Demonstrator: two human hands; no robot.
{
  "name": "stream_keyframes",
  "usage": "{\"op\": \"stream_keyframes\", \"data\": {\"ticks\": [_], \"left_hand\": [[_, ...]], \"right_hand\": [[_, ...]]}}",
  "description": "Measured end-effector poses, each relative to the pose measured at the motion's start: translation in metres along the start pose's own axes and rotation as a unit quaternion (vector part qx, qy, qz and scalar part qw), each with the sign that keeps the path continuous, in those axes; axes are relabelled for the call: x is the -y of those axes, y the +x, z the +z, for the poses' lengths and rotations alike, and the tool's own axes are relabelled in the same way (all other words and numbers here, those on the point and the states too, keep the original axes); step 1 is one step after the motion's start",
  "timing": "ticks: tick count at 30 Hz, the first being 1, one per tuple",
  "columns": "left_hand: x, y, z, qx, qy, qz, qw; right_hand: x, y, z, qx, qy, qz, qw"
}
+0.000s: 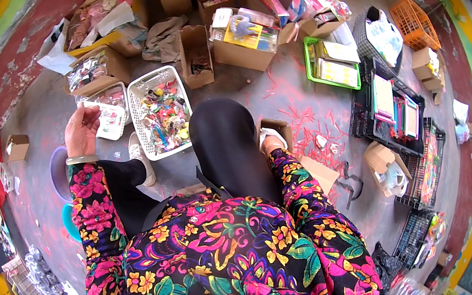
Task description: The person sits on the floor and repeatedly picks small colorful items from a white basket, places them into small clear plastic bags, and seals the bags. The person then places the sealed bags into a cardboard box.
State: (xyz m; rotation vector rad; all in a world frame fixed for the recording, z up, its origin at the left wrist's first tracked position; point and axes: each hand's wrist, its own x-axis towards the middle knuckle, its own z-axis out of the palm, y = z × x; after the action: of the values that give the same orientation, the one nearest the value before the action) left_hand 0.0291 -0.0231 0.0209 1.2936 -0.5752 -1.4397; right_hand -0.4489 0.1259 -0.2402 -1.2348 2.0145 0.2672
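My left hand [82,133], with a bangle at the wrist, is raised beside a small white basket [111,123]. Its fingers are loosely bent and apart, and I see nothing in them. My right hand [273,144] reaches into a small open cardboard box [284,131] just right of my knee. Something white [270,133] lies at the fingers there, which are mostly hidden, so their grip does not show. Between my left hand and knee stands a larger white basket [141,128] heaped with small colourful trinkets.
Cardboard boxes of goods, one [242,57] among them, line the far side. A green tray [333,81] and a black crate [365,126] stand to the right. Red shreds [312,121] litter the floor. A purple basin [59,171] is at my left.
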Motion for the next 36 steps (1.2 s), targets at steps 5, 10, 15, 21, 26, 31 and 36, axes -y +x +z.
{"op": "stream_keyframes", "data": {"ticks": [5,10,15,21,26,31,36], "left_hand": [[0.009,0.003,0.007,0.033,-0.014,0.016,0.999],[0.006,-0.002,0.009,0.032,-0.015,0.019,0.999],[0.008,-0.004,0.011,0.034,-0.012,0.022,0.999],[0.002,-0.016,0.019,0.045,0.008,0.032,0.998],[0.006,-0.011,0.017,0.075,0.049,0.033,0.995],[0.011,-0.016,0.035,0.145,0.075,0.027,0.986],[0.004,-0.032,0.057,0.257,-0.034,-0.009,0.966]], "right_hand": [[-0.006,-0.020,-0.021,0.006,0.035,0.094,0.995],[-0.002,-0.015,-0.020,0.015,-0.003,0.102,0.995],[-0.005,-0.011,-0.021,0.023,-0.010,0.045,0.999],[0.021,-0.085,-0.065,-0.030,-0.241,-0.070,0.968],[0.055,-0.142,-0.184,-0.176,-0.163,-0.061,0.969],[0.138,-0.188,-0.272,-0.009,0.506,-0.291,0.812],[0.263,-0.200,-0.265,0.255,0.551,-0.369,0.704]]}}
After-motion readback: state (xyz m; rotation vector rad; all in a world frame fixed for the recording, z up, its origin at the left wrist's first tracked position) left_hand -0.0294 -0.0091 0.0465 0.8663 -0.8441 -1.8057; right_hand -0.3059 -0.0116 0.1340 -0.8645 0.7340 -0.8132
